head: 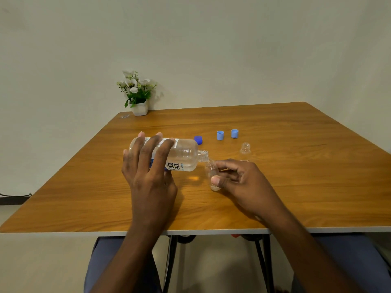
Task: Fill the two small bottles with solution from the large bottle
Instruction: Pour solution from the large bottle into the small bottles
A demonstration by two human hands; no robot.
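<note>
My left hand (148,166) grips the large clear bottle (184,154), which lies nearly level with its open neck pointing right. The neck meets the mouth of a small clear bottle (211,172) that my right hand (239,180) holds upright on the wooden table (296,187); a little liquid shows at its bottom. The second small bottle (245,152) stands uncapped and apart, just beyond my right hand.
A dark blue cap (198,139) lies behind the large bottle. Two light blue caps (220,135) (234,133) sit further right. A white pot of flowers (137,94) stands at the table's far left corner, next to the wall.
</note>
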